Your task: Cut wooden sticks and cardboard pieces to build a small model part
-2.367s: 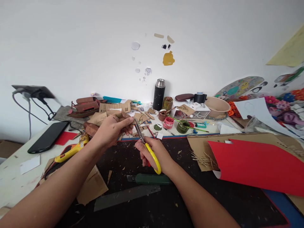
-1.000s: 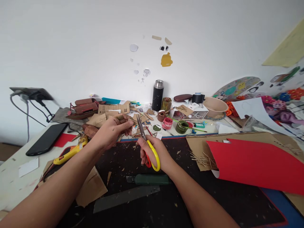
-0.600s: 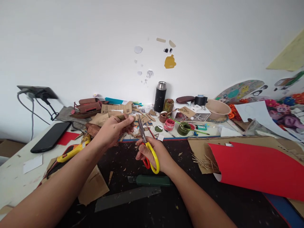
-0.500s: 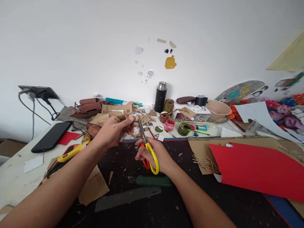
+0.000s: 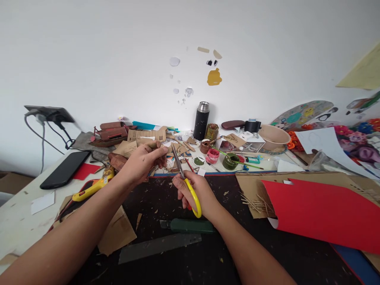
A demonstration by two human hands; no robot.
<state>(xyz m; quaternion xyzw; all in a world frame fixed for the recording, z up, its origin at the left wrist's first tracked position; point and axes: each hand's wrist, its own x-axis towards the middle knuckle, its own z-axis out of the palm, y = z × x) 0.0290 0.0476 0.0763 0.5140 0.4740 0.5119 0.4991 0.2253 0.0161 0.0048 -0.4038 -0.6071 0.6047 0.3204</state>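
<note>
My right hand grips a pair of scissors by its yellow and red handles, blades pointing up and away. The blades look nearly together. Just left of the blade tips, my left hand is closed in a pinch; whatever sits between its fingertips is too small to make out. Below the hands, a green utility knife lies on the dark mat, and a clear ruler rests in front of it.
Scraps of cardboard, paint jars and a black flask crowd the back by the wall. A yellow glue gun and a black phone lie left. Red sheet covers cardboard at right, beside thin sticks.
The scissor blades have come closer together, and the red handle has turned mostly out of sight behind my right hand. My left hand has barely moved.
</note>
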